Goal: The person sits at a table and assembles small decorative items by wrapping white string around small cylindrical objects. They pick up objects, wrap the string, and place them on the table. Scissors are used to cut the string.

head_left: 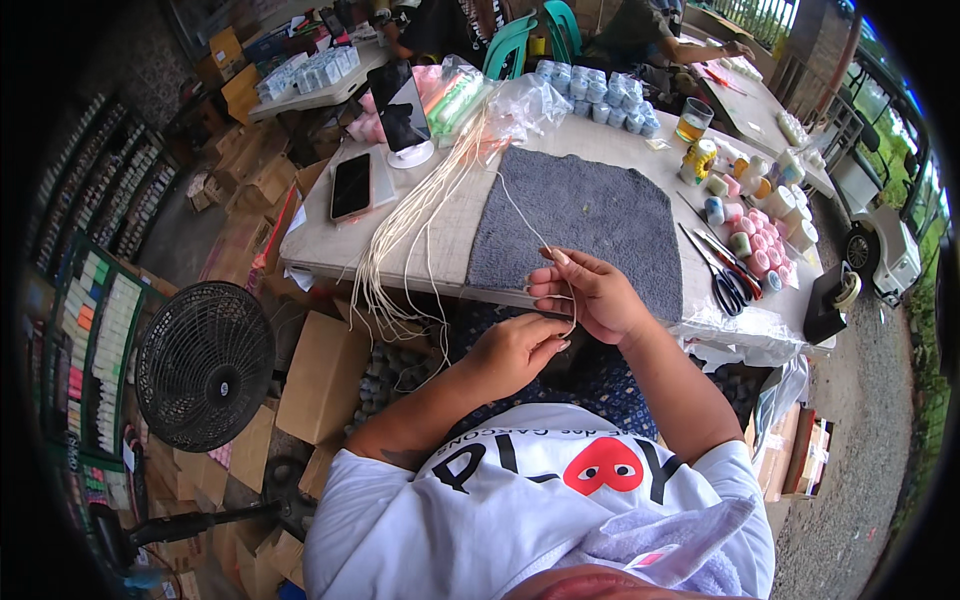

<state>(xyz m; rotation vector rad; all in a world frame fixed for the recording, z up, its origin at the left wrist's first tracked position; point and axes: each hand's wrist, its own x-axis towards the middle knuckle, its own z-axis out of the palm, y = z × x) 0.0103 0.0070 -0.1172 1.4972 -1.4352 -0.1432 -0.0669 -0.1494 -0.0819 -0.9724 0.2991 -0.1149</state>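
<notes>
1. Single thin, pale cream cord point(522, 218): smooth-looking, flexible; runs from bundle end across mat to R hand, then bows down in a slim curve to L hand. Held up near table's front edge, btwn both hands.
2. R hand point(595, 295): thumb & index pinching cord; other fingers loosely bent, spread apart.
3. L hand point(515, 352): just below R, fingers curled in, thumb & index closed on cord's lower part; exact grip partly hidden.
4. Long loose bundle of cream cords point(405, 225): stringy, fanned out, ends hanging over edge of pale, flat-topped table point(320, 245).
5. Dark grey, nubby cloth mat point(590, 215): roughly rectangular, soft edges, right of bundle.
6. Right of mat: metal scissors w/ dark looped handles point(728, 290), pale pink rounded rolls point(762, 245) in a cluster, black tape dispenser point(828, 305) at table corner.
7. Far side: crinkly clear plastic bag point(530, 105), packed pale-blue cup-like pcs point(600, 95), clear glass w/ amber liquid point(694, 122).
8. Left: flat dark-screened phone point(352, 187), 2nd black slab phone point(398, 105) upright on round white stand.
9. Floor, left: round black fan w/ wire-mesh cage point(205, 365), brown cardboard box point(322, 375), flat-sided.
</notes>
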